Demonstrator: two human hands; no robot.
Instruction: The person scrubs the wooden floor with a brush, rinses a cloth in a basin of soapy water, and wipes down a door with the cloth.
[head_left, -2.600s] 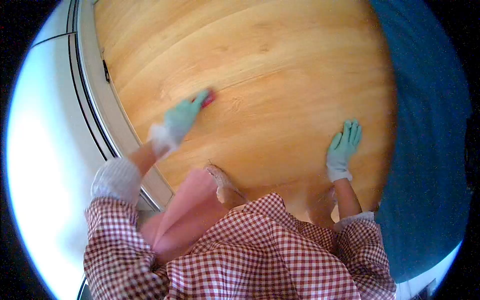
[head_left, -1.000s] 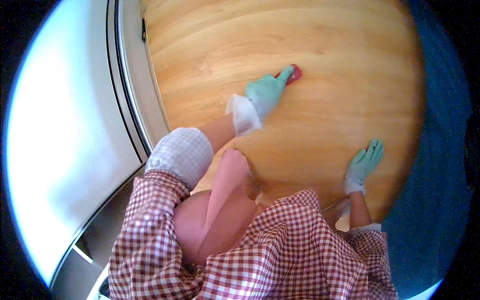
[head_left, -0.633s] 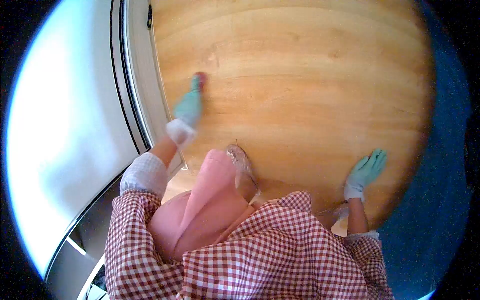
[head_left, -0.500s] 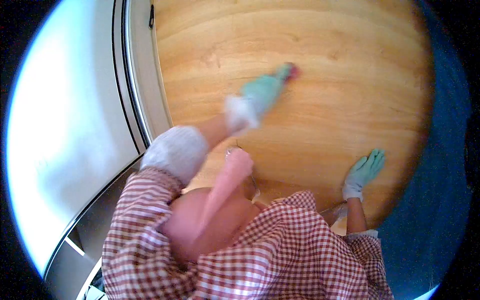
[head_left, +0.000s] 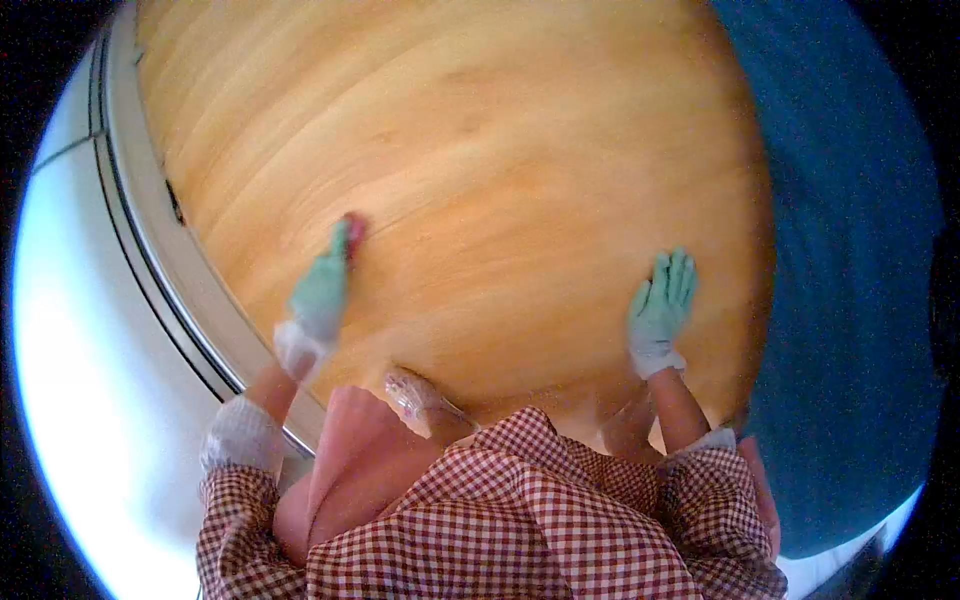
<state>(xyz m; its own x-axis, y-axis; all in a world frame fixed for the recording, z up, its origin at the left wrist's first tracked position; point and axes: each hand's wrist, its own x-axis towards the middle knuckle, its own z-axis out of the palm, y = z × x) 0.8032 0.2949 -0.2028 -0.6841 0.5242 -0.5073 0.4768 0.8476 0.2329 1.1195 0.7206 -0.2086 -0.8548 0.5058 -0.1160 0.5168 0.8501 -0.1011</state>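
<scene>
My left hand [head_left: 322, 288], in a green-palmed white glove, is closed on a small dark red thing [head_left: 355, 232] held low at the wood-patterned surface [head_left: 500, 200]. Blur hides what kind of thing it is. On the same surface, to the right, my right hand [head_left: 661, 306] lies flat in a matching glove, its fingers stretched out and nothing in it.
A foot in a clear plastic cover [head_left: 412, 392] rests on the wood near my body. Along the left runs a pale metal-edged frame [head_left: 195, 290] beside a bright white panel [head_left: 90, 330]. Dark blue material [head_left: 850, 280] borders the right side.
My left hand has swept left and toward me with the red thing. My right hand stays flat on the surface. The view has turned and shifted.
</scene>
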